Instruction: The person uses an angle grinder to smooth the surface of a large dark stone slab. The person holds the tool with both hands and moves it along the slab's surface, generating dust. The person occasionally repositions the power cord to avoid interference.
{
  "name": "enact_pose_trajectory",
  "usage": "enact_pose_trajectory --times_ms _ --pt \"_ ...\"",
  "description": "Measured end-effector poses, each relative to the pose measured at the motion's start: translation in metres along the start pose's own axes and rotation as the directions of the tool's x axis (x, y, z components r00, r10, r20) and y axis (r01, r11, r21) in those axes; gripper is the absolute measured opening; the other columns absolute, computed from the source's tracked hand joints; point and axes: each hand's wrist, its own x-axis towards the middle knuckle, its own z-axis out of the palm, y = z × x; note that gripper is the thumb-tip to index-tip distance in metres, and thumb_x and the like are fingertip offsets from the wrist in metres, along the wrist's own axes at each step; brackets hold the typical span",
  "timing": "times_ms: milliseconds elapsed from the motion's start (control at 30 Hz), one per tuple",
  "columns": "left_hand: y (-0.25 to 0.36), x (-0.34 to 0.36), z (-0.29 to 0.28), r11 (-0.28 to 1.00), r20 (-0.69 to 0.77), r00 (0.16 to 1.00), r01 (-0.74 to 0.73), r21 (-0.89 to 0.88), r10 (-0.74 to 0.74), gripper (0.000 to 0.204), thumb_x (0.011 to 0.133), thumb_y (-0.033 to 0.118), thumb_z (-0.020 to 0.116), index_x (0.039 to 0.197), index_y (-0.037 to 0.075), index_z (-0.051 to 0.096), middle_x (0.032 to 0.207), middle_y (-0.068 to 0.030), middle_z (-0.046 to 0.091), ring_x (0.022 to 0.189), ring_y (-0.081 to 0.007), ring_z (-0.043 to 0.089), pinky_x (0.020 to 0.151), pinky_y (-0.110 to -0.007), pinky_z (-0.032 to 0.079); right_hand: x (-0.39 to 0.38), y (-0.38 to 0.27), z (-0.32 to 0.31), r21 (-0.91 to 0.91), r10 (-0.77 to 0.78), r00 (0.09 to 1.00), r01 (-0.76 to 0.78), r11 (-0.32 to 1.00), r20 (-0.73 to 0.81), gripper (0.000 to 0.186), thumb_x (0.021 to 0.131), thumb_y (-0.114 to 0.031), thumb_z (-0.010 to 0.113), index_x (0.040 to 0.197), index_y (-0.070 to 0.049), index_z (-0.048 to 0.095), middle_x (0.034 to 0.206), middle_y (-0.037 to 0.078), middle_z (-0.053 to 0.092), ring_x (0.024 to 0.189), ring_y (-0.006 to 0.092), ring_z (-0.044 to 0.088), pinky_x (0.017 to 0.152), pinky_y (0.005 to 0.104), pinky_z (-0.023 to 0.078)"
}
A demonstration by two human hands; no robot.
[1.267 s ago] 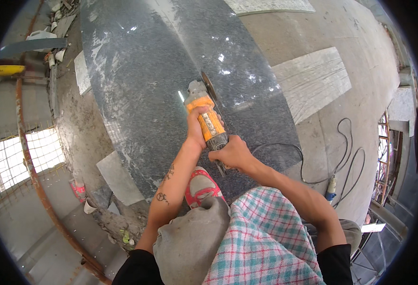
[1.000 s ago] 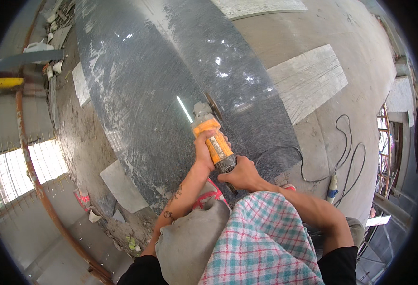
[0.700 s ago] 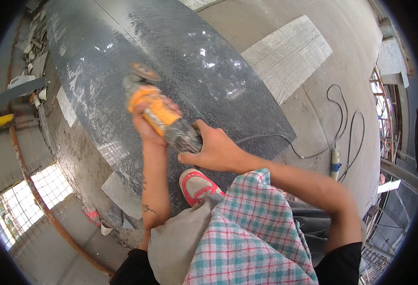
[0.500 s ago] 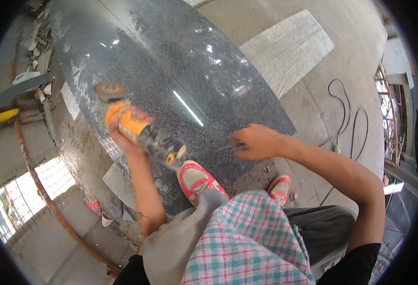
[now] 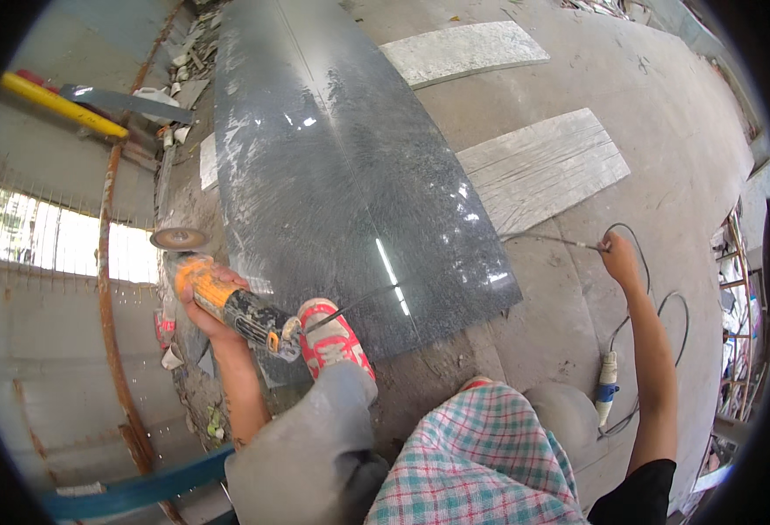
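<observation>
The left hand (image 5: 203,308) gripped an orange angle grinder (image 5: 227,297) just off the left edge of the dark stone slab (image 5: 341,184), while the right hand (image 5: 619,260) pinched its black cable (image 5: 551,239) beyond the slab's right edge.

1 view only: head-worn fisheye, looking steeply down from above the person's chest. Dark slab (image 5: 341,175) fills upper centre, concrete floor (image 5: 665,131) runs right, forearms enter from the lower edge. Close range: left hand (image 5: 205,302) and right hand (image 5: 621,261) sit mid-frame. Straight edges bow toward the black rim. No 2nd view to overlap.
</observation>
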Motion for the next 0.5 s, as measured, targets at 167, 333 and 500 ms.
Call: enact_pose_trajectory --times_ms 167,333,500 --pt "0.029 -0.026 0.028 0.986 0.006 0.991 -0.133 0.098 0.133 0.058 0.077 0.040 0.065 0.118 0.004 0.044 0.097 -0.0091 0.051 0.091 -0.0236 0.054 0.084 -0.044 0.047 -0.033 0.108 -0.034 -0.119 0.071 0.995 -0.078 0.990 -0.063 0.021 0.083 -0.021 0.064 0.086 0.000 0.059 0.082 0.024 0.063 0.083 0.0423 0.060 0.069 0.0488 0.046" --pt "0.046 -0.029 0.051 0.990 0.086 0.987 -0.139 0.027 0.137 0.055 0.077 0.037 0.065 0.118 0.006 0.046 0.097 -0.0091 0.051 0.092 -0.0239 0.053 0.083 -0.045 0.047 -0.092 0.194 -0.055 -0.480 0.244 0.945 -0.322 0.816 -0.220 0.035 0.091 -0.033 0.052 0.095 0.001 0.061 0.086 0.024 0.065 0.087 0.0405 0.063 0.074 0.0482 0.050" --pt "0.042 -0.016 0.054 0.991 0.085 0.988 -0.125 -0.055 0.129 0.054 0.074 0.037 0.064 0.113 0.005 0.047 0.093 -0.0098 0.053 0.085 -0.0259 0.056 0.081 -0.046 0.048 -0.154 0.277 -0.094 -0.511 0.303 0.894 -0.439 0.739 -0.330 0.049 0.096 -0.046 0.041 0.098 -0.001 0.062 0.076 0.022 0.063 0.073 0.0373 0.063 0.068 0.0458 0.051"
